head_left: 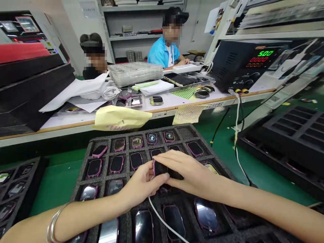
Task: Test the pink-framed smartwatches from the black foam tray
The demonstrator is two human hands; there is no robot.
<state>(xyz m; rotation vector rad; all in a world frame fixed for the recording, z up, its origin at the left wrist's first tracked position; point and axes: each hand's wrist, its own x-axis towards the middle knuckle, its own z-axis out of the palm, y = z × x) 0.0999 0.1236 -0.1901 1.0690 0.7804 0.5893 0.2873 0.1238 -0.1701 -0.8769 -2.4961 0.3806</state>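
Observation:
Above a dark foam tray (82,168), my left hand (141,180) holds a purple-framed smartwatch (160,168) by its left edge, with the thumb across the screen's lower part. My right hand (186,172) pinches the same watch from the right, its fingertips on the upper edge and the thumb hidden or partly out of sight. A white cable (164,221) runs down from beneath my left hand. Around them, several purple-framed watches lie in the tray's compartments; two in the back row, one watch (152,138) and another watch (169,136), have lit screens.
Beyond the tray stands a bench (162,113) with papers, a plastic case (135,72) and a power supply (243,65). Further trays flank both sides. Two people (164,54) sit behind the bench. Hanging cables (237,135) run down at the right.

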